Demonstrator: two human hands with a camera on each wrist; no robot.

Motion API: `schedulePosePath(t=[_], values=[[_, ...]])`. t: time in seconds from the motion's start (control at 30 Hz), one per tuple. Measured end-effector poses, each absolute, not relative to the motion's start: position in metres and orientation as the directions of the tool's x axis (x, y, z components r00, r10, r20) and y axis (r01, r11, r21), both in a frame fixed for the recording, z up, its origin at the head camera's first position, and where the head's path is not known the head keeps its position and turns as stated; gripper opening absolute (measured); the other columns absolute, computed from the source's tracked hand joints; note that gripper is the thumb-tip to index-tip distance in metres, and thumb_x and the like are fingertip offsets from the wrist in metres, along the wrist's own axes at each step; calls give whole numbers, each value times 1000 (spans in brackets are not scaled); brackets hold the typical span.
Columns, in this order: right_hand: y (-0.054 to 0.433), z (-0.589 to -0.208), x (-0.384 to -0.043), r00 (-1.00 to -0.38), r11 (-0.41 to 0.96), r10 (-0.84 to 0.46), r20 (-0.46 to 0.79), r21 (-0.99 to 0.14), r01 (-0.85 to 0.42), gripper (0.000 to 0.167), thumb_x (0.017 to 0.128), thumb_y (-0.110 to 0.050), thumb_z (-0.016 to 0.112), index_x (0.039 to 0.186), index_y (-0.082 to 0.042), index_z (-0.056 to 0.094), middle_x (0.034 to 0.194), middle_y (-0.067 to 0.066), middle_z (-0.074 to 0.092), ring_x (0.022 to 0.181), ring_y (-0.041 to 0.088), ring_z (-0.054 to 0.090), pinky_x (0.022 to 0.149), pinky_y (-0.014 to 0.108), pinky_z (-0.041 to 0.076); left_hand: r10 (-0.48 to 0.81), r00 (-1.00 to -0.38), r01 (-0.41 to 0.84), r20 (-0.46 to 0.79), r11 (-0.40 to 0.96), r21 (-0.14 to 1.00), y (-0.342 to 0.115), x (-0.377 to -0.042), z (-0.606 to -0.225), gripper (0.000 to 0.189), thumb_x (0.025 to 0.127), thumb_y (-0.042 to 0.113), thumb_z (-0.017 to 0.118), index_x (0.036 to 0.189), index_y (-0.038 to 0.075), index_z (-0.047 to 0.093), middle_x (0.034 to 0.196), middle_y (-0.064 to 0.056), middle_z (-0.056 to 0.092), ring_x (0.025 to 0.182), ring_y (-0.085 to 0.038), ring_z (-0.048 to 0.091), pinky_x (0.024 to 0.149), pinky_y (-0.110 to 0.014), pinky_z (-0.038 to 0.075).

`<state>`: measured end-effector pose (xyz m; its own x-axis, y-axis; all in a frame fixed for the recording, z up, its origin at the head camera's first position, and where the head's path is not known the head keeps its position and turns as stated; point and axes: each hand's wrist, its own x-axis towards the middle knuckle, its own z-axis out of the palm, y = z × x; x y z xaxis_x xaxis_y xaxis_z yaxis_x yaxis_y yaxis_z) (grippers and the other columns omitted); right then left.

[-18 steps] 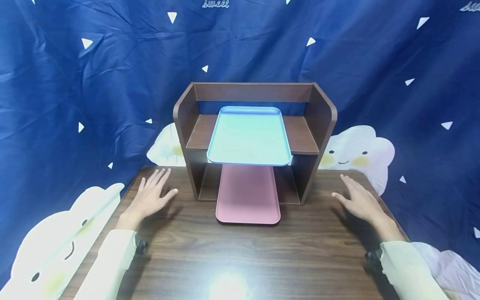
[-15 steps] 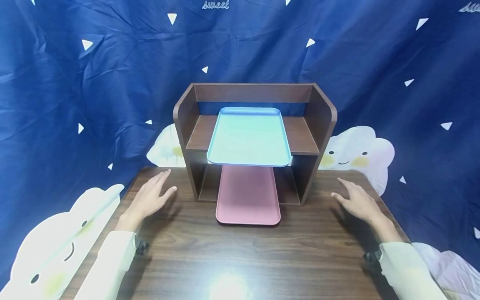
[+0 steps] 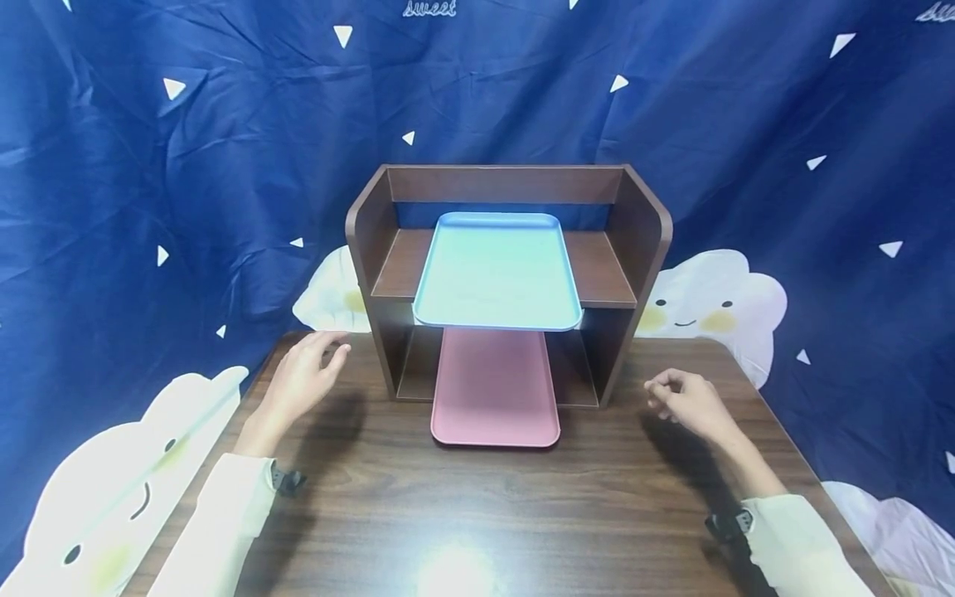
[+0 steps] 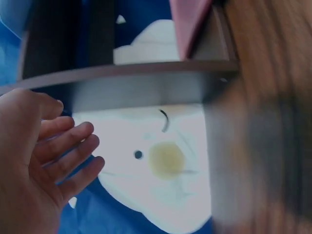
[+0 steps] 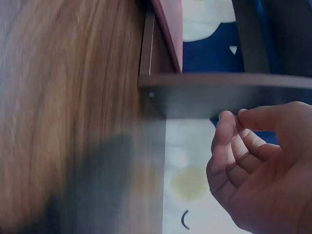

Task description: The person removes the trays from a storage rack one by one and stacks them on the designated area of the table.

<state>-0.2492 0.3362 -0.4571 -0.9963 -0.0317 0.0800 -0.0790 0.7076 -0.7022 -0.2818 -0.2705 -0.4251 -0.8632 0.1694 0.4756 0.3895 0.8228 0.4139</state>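
Observation:
My left hand point(image 3: 300, 375) hovers over the table's left side, thumb apart from loosely bent fingers, holding nothing. In the left wrist view this hand point(image 4: 53, 156) is beside the outer side panel of a dark brown two-level shelf point(image 3: 506, 184). On the right, my right hand point(image 3: 690, 402) has its fingers curled in with the thumb tip against the index fingertip, and no object shows between them. The right wrist view has that hand point(image 5: 263, 161) just outside the shelf's other panel. A light blue tray point(image 3: 497, 269) lies on the upper level; a pink tray point(image 3: 495, 390) projects from the lower one.
The shelf stands at the back of a wood-grain table point(image 3: 358, 514). Both trays jut past its front edge. Behind hangs a dark blue curtain point(image 3: 246, 124) printed with white clouds and triangles.
My right hand has moved inward and its straight fingers have curled toward the thumb. My left hand has lifted slightly, with its spread fingers drawn together and bent. The trays and shelf stay put.

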Motion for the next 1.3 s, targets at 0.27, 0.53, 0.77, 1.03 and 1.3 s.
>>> schedulePosePath(t=[0.27,0.53,0.77,1.03,1.3], values=[[305,-463,-239,-996,611,-94,2,-790,-59,22,107,-10,58,112,8,69,87,14,77,63,12,68,56,28,58,70,-835,424,546,715,556,-251,-275,-396,25,107,15,64,124,1,75,114,-17,80,103,-35,78,88,-36,63],[271,-479,-234,-989,506,-136,-52,-862,-25,22,106,-6,58,116,13,64,89,19,75,64,15,68,57,31,60,-1,-835,441,551,597,670,-233,-274,-366,26,108,19,62,120,-1,75,114,-18,81,100,-37,80,77,2,48],[247,-491,-229,-980,371,-163,-116,-927,48,22,107,-4,53,118,14,56,100,25,73,73,19,75,63,33,65,-54,-832,433,553,561,706,-220,-276,-344,29,108,22,62,126,3,75,119,-17,80,102,-34,80,78,-1,52],[224,-500,-229,-969,342,-117,-218,-925,167,28,107,-12,57,119,12,50,108,28,68,76,23,78,71,36,69,-141,-790,419,597,586,694,-212,-283,-328,30,105,19,65,129,2,71,122,-17,70,114,-33,73,98,-43,62],[208,-509,-232,-934,295,-114,-338,-909,293,31,108,-15,58,117,15,54,96,24,71,71,25,79,70,35,69,-137,-821,423,555,507,751,-203,-295,-317,42,104,19,66,141,-1,61,138,-20,67,128,-34,70,109,-46,58]])
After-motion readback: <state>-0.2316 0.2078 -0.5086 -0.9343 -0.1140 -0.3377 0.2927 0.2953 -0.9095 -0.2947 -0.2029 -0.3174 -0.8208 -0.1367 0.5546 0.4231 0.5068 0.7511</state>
